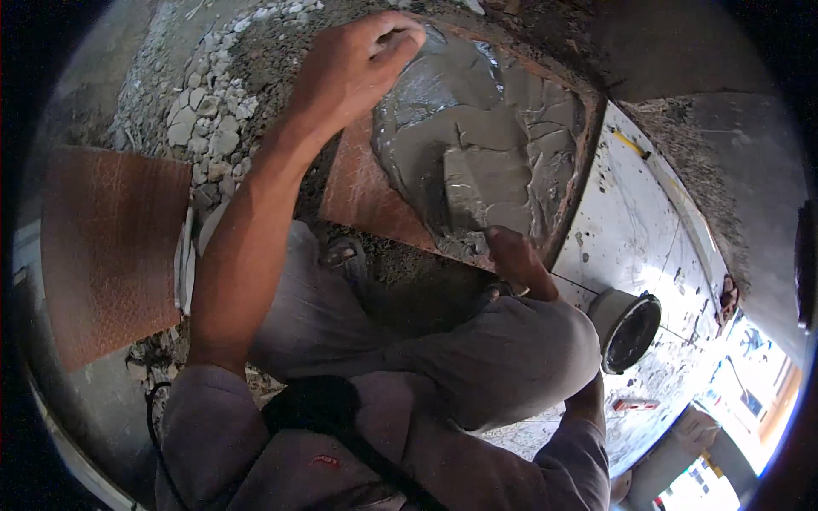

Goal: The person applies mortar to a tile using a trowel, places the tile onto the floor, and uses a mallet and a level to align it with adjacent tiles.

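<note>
My right hand (515, 260) is closed round the handle of a trowel (463, 183), whose blade lies in wet grey mortar. The mortar (498, 128) covers most of a reddish-brown tile (366, 192), leaving the near left part bare. My left hand (362, 64) is at the far left corner of this tile, its fingers curled toward the thumb. What those fingers hold, if anything, cannot be made out. Both my knees are bent close to the near side of the tile.
More brown tile (119, 247) stands at the left beside broken rubble (204, 123). Right of the mortar, speckled white floor tiles (626, 200) carry a bucket (626, 328) with a dark inside and a small red-and-white object (636, 404). A foot (728, 298) shows at the far right.
</note>
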### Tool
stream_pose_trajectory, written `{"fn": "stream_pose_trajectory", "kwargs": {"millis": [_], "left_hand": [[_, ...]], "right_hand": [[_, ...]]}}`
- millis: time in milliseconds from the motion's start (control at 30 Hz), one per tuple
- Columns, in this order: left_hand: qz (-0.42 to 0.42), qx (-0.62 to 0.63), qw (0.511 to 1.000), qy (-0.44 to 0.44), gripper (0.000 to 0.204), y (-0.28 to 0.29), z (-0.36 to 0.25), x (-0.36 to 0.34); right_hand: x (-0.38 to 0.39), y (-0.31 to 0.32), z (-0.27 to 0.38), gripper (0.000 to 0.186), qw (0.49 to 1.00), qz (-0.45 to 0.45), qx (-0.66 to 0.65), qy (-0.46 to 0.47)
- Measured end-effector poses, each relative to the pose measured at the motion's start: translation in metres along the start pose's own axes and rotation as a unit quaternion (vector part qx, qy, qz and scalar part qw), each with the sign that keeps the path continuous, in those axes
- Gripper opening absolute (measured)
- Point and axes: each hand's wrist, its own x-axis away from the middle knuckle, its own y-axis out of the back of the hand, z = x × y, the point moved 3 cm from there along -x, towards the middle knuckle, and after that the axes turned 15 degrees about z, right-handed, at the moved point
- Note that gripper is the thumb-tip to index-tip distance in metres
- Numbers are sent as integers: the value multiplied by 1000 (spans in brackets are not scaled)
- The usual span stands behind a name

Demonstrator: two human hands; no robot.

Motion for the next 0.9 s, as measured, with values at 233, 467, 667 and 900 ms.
{"fn": "stream_pose_trajectory", "kwargs": {"millis": [233, 467, 667, 900], "left_hand": [[27, 18, 998, 54, 28, 15, -7, 4], [67, 62, 992, 92, 30, 28, -12, 9], [75, 70, 993, 62, 32, 31, -5, 8], [70, 78, 990, 90, 32, 36, -4, 9]], "right_hand": [[-54, 42, 29, 35, 981, 19, 135, -141], [1, 65, 9, 38, 984, 101, 118, -93], [-18, 73, 43, 34, 931, 146, 279, -186], [-95, 45, 50, 35, 993, 42, -62, -87]]}}
